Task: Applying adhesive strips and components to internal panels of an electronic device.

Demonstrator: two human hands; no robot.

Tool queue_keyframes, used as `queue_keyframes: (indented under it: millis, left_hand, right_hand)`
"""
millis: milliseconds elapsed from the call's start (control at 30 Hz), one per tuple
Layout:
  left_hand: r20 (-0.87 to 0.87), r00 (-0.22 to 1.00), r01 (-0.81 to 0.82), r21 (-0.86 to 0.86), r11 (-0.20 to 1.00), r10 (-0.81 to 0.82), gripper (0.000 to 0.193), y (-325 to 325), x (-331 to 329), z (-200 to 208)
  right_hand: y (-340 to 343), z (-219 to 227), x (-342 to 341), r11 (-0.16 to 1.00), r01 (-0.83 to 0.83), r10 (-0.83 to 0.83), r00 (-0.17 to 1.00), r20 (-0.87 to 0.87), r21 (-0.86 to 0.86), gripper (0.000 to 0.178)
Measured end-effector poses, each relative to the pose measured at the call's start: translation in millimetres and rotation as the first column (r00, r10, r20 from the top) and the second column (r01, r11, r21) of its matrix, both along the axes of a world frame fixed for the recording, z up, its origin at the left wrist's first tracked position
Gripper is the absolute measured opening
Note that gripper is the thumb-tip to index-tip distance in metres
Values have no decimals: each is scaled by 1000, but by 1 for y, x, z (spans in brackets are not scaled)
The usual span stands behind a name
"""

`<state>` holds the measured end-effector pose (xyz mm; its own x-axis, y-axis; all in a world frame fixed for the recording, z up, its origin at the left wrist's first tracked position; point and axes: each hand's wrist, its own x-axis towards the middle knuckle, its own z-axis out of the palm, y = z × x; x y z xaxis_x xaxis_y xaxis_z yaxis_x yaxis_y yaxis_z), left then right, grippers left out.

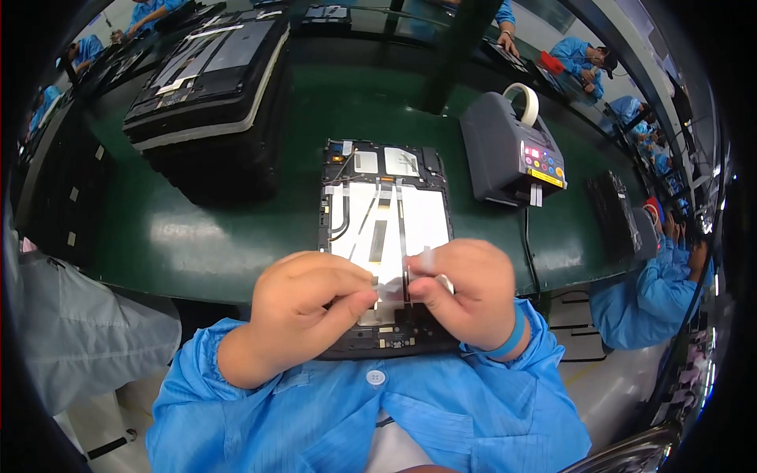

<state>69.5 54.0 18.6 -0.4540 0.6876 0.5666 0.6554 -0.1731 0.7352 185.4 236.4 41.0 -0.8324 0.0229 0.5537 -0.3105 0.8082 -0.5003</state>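
An opened tablet-like device lies in front of me, its inside facing up. It has a dark frame, white flat panels, dark flex cables and a circuit board along its near end. Over its near half, a short strip of translucent tape spans the gap between my fingertips. My left hand pinches the strip's left end between thumb and forefinger. My right hand is closed at the other end, with a whitish bit of tape at its forefinger. The fingers hide part of the device.
A grey tape dispenser with a roll on top stands at the back right of the green table. A tall stack of similar devices rises at the back left. More dark parts lie far right. Other people in blue work nearby.
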Motion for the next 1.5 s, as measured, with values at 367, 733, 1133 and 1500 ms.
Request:
queue_keyframes:
  millis: [367,733,1133,1500]
  left_hand:
    - [-108,937,-330,48,943,334,17,7,-50,-11]
    - [-360,873,-390,-113,914,328,17,25,-85,-33]
    - [-312,897,-351,-66,934,315,27,29,-92,-36]
    - [-295,935,-245,-145,959,194,30,32,-96,-39]
  right_hand:
    - [26,17,-54,1000,-23,24,994,110,-7,19]
    - [28,-3,-143,994,-97,78,958,276,53,25]
    - [27,0,-158,993,117,-113,817,566,29,32]
    - [54,11,-149,988,-126,150,897,415,-85,12]
